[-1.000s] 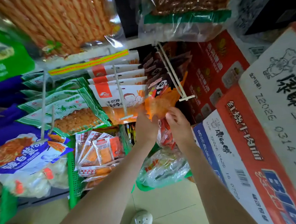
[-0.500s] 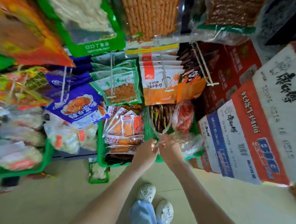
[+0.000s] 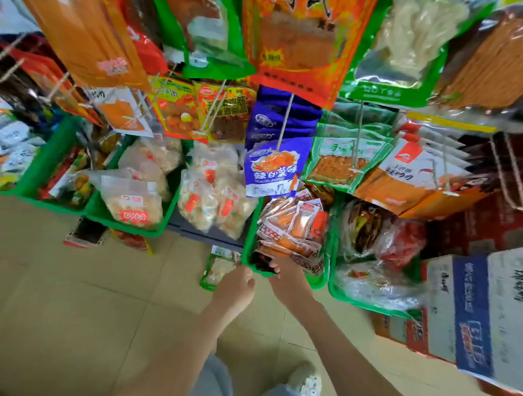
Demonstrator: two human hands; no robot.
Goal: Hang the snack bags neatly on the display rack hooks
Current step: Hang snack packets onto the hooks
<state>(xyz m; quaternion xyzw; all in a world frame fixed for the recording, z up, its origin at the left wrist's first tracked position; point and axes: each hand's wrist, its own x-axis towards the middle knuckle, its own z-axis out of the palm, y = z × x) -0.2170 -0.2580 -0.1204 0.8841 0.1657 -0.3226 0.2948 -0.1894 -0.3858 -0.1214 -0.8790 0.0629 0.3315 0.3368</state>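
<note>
Snack bags (image 3: 274, 165) hang on the display rack hooks (image 3: 284, 122) above a green basket (image 3: 247, 258) of small packets. The right hand (image 3: 286, 276) grips the basket's front rim; the left hand (image 3: 236, 285) hovers beside it, fingers curled, empty

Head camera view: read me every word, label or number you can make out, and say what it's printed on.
"周氏": big orange bag hanging top centre.
"辣白菜味": blue bag on its hook.
Green bags, the orange-and-white bags, the basket sachets and the cardboard cartons at right carry print too blurred to read.
</note>
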